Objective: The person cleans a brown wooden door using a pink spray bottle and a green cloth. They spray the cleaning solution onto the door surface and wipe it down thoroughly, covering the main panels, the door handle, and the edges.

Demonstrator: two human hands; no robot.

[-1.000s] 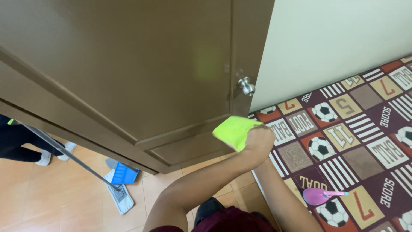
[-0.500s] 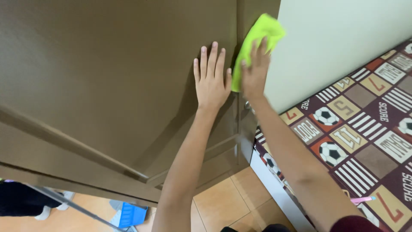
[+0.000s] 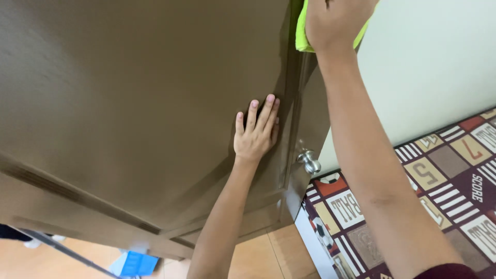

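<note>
Our right hand [image 3: 336,23] had climbed, pressing the green cloth [image 3: 301,31] higher up the door edge [image 3: 295,103]; left hand [image 3: 256,132] lay spread flat, lower.

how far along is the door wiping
Done: nothing on the brown wooden door shows plainly as already wiped. In hand: the right hand presses a lime-green cloth against the door's upper edge, while the left hand lies flat on the panel. Left: the silver round knob and lower panels are untouched right now.
</note>
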